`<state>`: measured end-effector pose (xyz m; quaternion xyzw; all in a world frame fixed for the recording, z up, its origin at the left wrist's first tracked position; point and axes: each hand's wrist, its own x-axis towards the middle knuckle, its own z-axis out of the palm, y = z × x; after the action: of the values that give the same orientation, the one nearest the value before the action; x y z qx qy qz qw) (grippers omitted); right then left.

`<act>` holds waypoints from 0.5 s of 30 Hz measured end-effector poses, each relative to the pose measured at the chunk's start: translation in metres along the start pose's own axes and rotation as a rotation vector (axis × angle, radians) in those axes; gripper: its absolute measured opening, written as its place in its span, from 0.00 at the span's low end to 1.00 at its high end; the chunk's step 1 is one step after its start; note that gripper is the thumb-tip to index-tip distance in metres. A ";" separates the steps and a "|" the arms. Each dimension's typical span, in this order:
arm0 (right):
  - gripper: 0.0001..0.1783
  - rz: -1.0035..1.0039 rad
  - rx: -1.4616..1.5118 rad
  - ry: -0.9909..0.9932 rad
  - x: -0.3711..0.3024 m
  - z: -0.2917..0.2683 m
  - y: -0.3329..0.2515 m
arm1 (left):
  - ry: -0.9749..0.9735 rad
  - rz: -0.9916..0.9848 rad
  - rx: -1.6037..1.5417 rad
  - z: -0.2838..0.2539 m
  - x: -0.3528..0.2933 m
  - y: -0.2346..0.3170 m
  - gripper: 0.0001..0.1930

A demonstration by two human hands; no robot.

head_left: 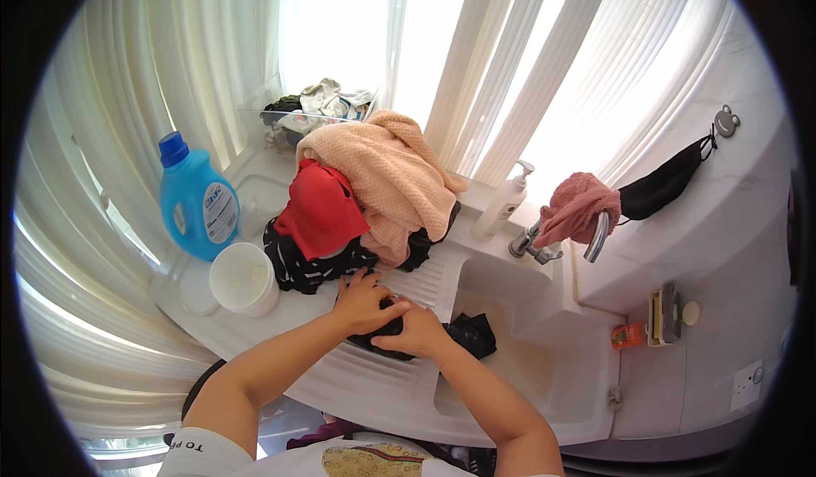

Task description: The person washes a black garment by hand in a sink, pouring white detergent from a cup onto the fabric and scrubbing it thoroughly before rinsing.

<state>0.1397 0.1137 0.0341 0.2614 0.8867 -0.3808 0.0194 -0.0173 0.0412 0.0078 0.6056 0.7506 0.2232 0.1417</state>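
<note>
On the ribbed washboard side of the white sink unit, both my hands are bunched over a dark wet-looking cloth. My left hand has its fingers bent over the cloth's far side, close to the pile of laundry. From the right, my right hand grips it, with the thumb toward the left and the two hands touching. Much of the cloth is hidden beneath them. A black piece of fabric hangs over the basin edge beside my right hand; whether it joins the cloth cannot be seen.
Beyond my hands lie a red bra-like garment, black patterned fabric and a peach towel. A white tub and blue detergent bottle stand left. Rightward are a pump bottle and a tap with a pink cloth.
</note>
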 end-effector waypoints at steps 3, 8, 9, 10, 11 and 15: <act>0.48 -0.368 -0.411 0.383 -0.072 0.047 -0.005 | 0.174 0.512 -0.140 -0.007 -0.068 -0.005 0.29; 0.24 -0.462 -0.181 0.783 -0.017 0.046 0.011 | 0.284 0.250 -0.144 0.021 -0.023 -0.010 0.20; 0.25 -0.319 -0.105 0.742 0.003 0.044 0.018 | 0.276 0.077 -0.159 0.023 0.003 -0.014 0.19; 0.25 -0.117 -0.074 0.740 0.018 0.035 0.015 | 0.308 0.010 -0.105 0.024 0.025 -0.016 0.19; 0.25 -0.079 -0.047 0.752 0.026 0.026 0.011 | 0.349 -0.045 -0.051 0.021 0.039 -0.015 0.18; 0.43 -0.240 -0.045 0.462 0.002 0.028 0.031 | 0.183 0.100 -0.176 0.014 0.014 -0.018 0.19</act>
<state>0.1483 0.1135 -0.0072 0.2340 0.9005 -0.2908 -0.2231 -0.0292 0.0538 -0.0127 0.6044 0.7069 0.3494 0.1138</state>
